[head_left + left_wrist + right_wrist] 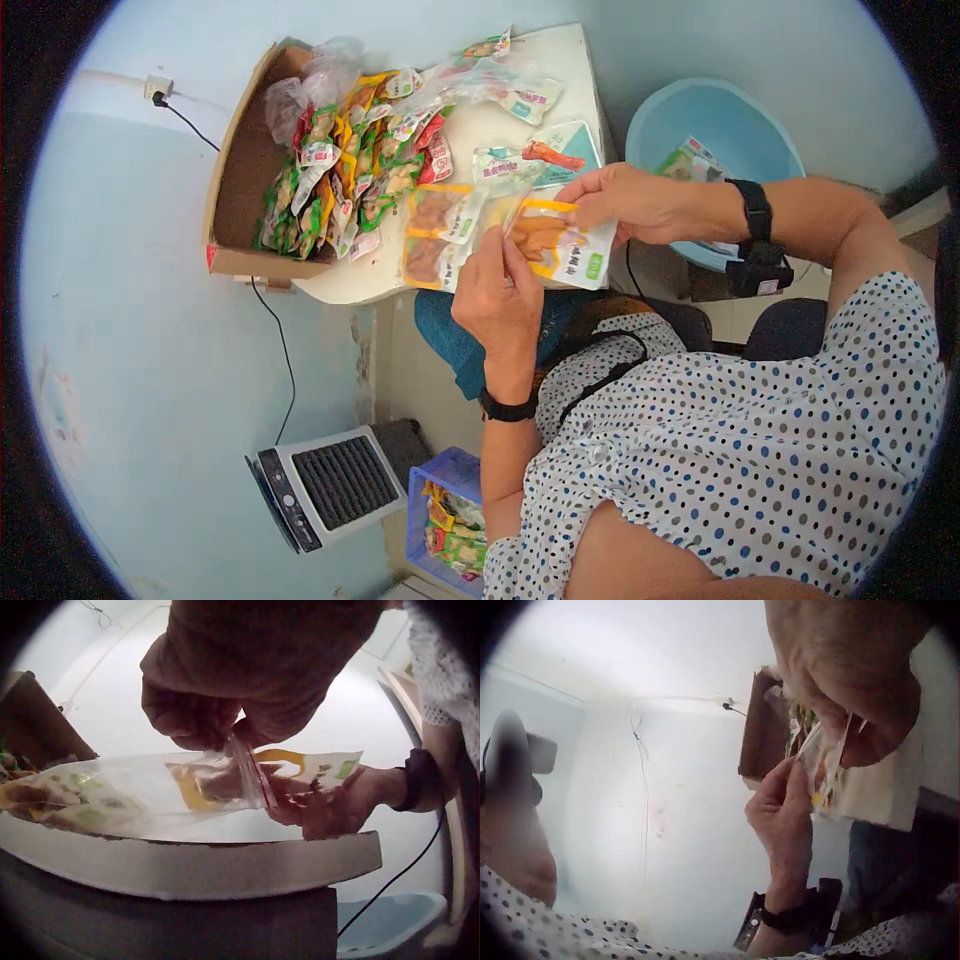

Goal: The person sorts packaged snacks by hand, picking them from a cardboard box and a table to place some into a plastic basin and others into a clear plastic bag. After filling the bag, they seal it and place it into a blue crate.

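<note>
My left hand (498, 290) pinches the mouth of a clear zip bag (146, 769), whose red seal line shows in the left wrist view. Packets (437, 215) of brown food lie inside this bag on the white table (360, 280). With fingers and thumb, my right hand (640, 205) grips a yellow-and-white snack packet (545, 240) by its edge. That packet overlaps the bag's mouth, beside the left fingertips. Just beyond the right hand lies a teal-and-white pouch (580, 145) with a red-brown food picture.
An open cardboard box (228, 200) at the left spills many snack packets (345, 170) onto the table. A blue basin (660, 115) holding packets stands at the right. Below are a purple basket (425, 550) with packets and an air cooler (330, 485). A black cord (285, 350) hangs along the wall.
</note>
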### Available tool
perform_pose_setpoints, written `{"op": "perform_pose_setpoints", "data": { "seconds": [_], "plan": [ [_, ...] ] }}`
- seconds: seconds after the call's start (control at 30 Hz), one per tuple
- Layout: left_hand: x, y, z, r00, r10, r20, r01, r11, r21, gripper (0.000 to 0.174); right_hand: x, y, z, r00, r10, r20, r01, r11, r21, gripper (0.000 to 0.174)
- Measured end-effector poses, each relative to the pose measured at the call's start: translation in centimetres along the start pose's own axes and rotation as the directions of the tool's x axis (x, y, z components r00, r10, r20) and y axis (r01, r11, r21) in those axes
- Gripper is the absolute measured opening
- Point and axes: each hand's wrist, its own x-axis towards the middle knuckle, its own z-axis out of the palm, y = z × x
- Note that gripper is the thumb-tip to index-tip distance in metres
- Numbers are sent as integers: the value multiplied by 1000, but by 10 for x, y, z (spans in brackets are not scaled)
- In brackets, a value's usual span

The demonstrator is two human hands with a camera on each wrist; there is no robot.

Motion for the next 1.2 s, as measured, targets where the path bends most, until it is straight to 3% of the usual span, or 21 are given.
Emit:
{"op": "perform_pose_setpoints", "data": {
  "seconds": [0.13, 0.2, 0.33, 0.43, 0.57, 0.67, 0.77, 0.97, 1.07, 1.2],
  "plan": [
    [2, -1, 0, 1000, 8, 5, -9, 1000, 22, 19, 9, -4, 10, 1000, 20, -16, -19, 998, 64, 28],
    [3, 1, 2, 1000, 9, -11, -9, 1000, -5, 19, 16, -3, 17, 1000, 7, 20, -10, 983, 184, 29],
    [6, 3, -1, 999, -23, 25, 24, 1000, -14, 20, 31, 3, 29, 979, -89, 183, 22, 941, 338, 34],
    [4, -1, -1, 999, -16, -28, 15, 998, -63, 18, 40, 10, 41, 987, -111, 117, 65, 938, 340, 40],
    [3, 1, -4, 998, -49, -29, 47, 995, -88, 21, 59, 12, 50, 962, -210, 173, 134, 919, 371, 43],
    [4, 1, -3, 999, -39, -5, 38, 998, -58, 24, 89, 25, 33, 969, -202, 141, 144, 929, 340, 39],
    [6, -1, -4, 999, -40, -32, 38, 998, -52, 22, 87, 17, 61, 967, -254, 33, 220, 890, 399, 27],
    [5, 1, -9, 998, -57, -23, 55, 995, -81, 25, 99, 31, 66, 968, -230, -100, 251, 906, 341, 16],
    [3, -1, -10, 998, -53, -23, 50, 993, -111, 24, 100, 33, 64, 981, -181, -72, 194, 908, 371, 11],
    [3, 0, -12, 999, -48, 4, 48, 993, -105, 24, 108, 30, 60, 965, -260, -21, 259, 947, 189, 13]
  ]
}}
